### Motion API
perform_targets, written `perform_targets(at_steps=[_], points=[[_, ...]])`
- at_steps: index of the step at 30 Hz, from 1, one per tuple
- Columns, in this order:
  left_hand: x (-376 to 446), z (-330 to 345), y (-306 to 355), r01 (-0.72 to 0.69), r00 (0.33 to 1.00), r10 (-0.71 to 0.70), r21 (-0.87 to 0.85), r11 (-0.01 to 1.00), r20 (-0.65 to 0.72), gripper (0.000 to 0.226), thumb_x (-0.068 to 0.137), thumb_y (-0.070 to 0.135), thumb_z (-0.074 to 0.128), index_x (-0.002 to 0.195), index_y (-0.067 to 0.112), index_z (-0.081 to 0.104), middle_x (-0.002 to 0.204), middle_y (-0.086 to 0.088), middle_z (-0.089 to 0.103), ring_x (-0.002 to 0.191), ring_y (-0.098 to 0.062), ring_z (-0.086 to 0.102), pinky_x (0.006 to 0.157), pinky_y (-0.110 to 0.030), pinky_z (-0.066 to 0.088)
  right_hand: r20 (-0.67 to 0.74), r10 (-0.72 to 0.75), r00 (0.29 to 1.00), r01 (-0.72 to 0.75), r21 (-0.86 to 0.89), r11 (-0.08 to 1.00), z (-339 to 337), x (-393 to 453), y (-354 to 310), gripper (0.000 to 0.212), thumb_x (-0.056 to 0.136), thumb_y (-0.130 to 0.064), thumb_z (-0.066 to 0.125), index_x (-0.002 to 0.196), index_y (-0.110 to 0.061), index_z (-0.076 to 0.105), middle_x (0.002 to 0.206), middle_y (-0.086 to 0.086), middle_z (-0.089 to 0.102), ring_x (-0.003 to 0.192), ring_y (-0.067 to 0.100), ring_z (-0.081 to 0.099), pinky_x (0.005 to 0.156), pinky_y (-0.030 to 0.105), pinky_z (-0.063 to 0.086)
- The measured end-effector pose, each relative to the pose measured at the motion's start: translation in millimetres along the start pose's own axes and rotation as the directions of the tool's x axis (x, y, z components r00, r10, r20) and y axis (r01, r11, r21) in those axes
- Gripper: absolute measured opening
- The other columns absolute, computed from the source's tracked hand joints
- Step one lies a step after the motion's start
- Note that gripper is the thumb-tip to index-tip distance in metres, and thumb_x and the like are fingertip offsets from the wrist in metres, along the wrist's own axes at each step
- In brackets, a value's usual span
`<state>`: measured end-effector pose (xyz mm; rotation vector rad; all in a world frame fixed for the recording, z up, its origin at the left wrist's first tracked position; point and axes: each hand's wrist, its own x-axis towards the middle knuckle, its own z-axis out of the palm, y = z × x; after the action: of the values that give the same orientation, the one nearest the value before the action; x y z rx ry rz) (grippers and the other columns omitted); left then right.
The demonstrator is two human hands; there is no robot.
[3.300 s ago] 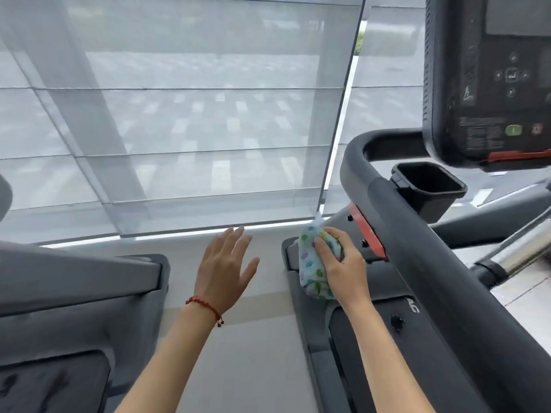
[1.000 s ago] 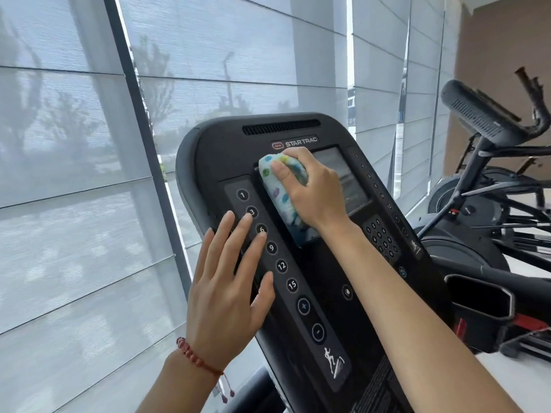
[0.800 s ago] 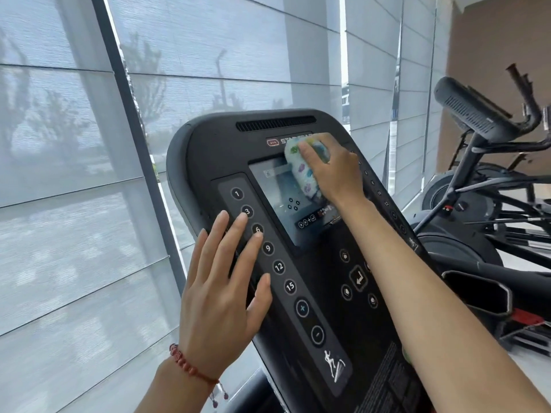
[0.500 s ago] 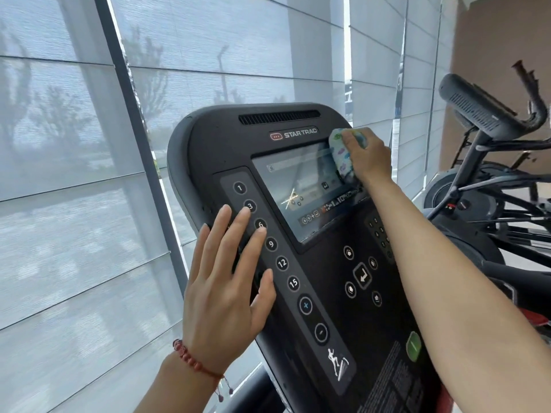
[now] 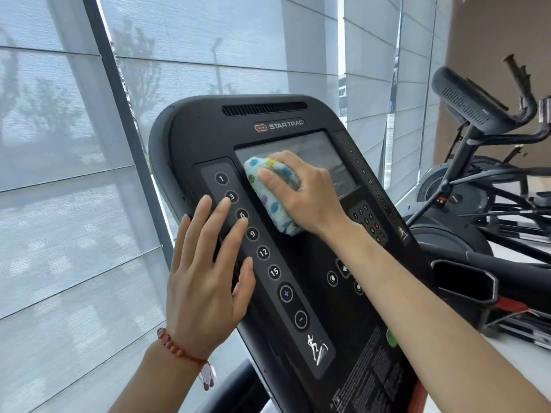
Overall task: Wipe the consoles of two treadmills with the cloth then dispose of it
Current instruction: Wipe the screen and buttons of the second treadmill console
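Head view: the left hand (image 5: 205, 281) lies flat, fingers straight, on the treadmill console (image 5: 313, 323) by its number buttons (image 5: 252, 234). The right hand (image 5: 304, 195) curls its fingers round a dotted cloth (image 5: 268, 198), pressed on the screen's (image 5: 334, 162) lower left, long axis running from upper left to lower right. At far right sits an open cup holder (image 5: 465, 281); its contents cannot be seen.

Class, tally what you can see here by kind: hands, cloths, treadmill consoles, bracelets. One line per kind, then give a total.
Hands: 2, the left hand and the right hand
Cloths: 1, the spotted cloth
Treadmill consoles: 1, the console
Bracelets: 1, the red bracelet
Total: 5
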<state>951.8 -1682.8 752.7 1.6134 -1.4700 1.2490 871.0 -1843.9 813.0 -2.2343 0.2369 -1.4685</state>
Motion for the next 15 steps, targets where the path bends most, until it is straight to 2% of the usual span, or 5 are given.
perform_targets(at_steps=[2,6,11,15], points=[[0,-1,0,-0.001,1.000,0.001,0.006,1.000,0.008,0.040,0.091,0.021,0.041,0.120,-0.001,0.057,0.137,-0.020,0.043,0.135,-0.035,0.029,0.106,-0.056,0.029,0.000,-0.037,0.999,0.037,-0.013,0.999,-1,0,5,0.026,0.087,-0.042,0.056,0.101,-0.020,0.063,0.076,-0.015,0.060,0.063,-0.004,0.055,0.062,0.007,0.041],[0,-3,-1,-0.014,1.000,0.013,0.022,1.000,0.017,0.039,0.092,0.021,0.042,0.121,0.000,0.057,0.137,-0.019,0.043,0.135,-0.034,0.029,0.106,-0.055,0.030,-0.062,-0.027,0.998,0.024,-0.062,0.998,-9,12,28,0.038,0.085,-0.050,0.049,0.103,-0.020,0.064,0.082,-0.003,0.068,0.074,0.012,0.064,0.063,0.024,0.051],[-2,-2,-2,-0.014,1.000,0.013,0.022,1.000,0.009,0.039,0.091,0.021,0.042,0.121,0.000,0.057,0.137,-0.019,0.043,0.135,-0.034,0.028,0.106,-0.055,0.029,-0.199,0.206,0.958,-0.233,-0.120,0.965,-36,28,86,0.030,0.091,-0.045,0.051,0.107,-0.023,0.062,0.091,0.008,0.070,0.085,0.026,0.066,0.070,0.039,0.056],[-2,-1,-1,-0.009,1.000,0.009,0.019,1.000,0.000,0.039,0.092,0.021,0.041,0.121,0.000,0.057,0.137,-0.019,0.043,0.135,-0.034,0.029,0.107,-0.055,0.028,-0.226,0.357,0.906,-0.404,-0.209,0.891,-56,42,118,0.040,0.092,-0.050,0.043,0.116,-0.022,0.058,0.107,0.014,0.067,0.100,0.034,0.058,0.074,0.032,0.041]])
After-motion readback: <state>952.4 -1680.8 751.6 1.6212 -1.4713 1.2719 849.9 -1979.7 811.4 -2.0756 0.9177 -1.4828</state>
